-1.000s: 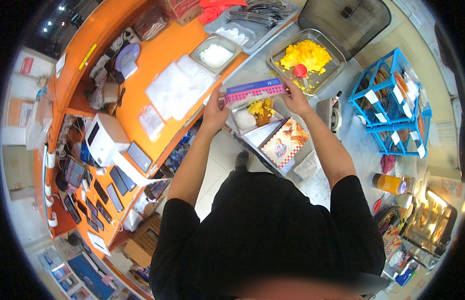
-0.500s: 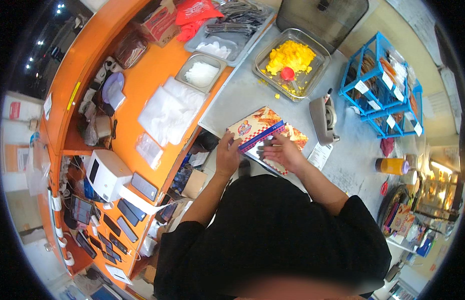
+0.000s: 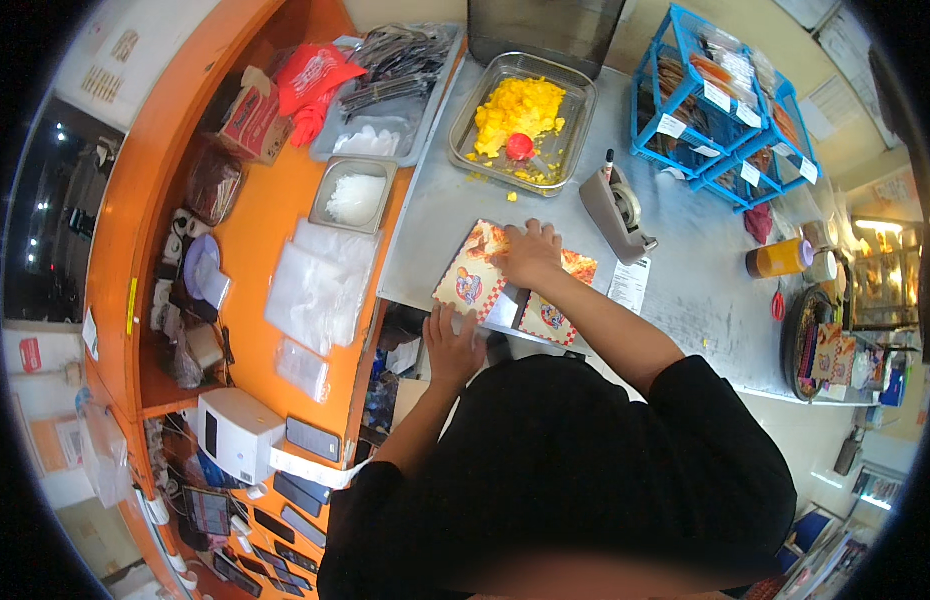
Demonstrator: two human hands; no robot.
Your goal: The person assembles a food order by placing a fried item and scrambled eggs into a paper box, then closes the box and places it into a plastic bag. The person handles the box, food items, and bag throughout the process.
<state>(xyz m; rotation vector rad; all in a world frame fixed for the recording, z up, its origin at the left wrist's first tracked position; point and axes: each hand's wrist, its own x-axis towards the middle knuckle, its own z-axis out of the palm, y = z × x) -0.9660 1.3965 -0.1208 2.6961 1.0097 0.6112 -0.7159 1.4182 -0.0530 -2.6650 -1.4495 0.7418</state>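
Observation:
A printed food box (image 3: 468, 287), beige with red checked edging and a food picture, lies on the metal table near its front edge. My right hand (image 3: 531, 256) rests on its far right part, palm down with fingers spread. At the near left edge of the same box, my left hand (image 3: 453, 345) touches it with its fingertips, fingers stretched out. A second, similar box (image 3: 550, 318) lies just to the right, partly under my right forearm. Neither hand is closed around anything.
Beyond lies a metal tray (image 3: 595, 110) of yellow food with a red scoop (image 3: 520, 147). A grey tape dispenser (image 3: 617, 215) stands right of the boxes, a paper slip (image 3: 629, 285) below it. Blue baskets (image 3: 720, 110) stand far right. Clear plastic bags (image 3: 320, 285) cover part of the orange counter.
The box's blue strip no longer shows; its printed face is up. My right hand has moved left and away from me onto it, while the whole view has shifted.

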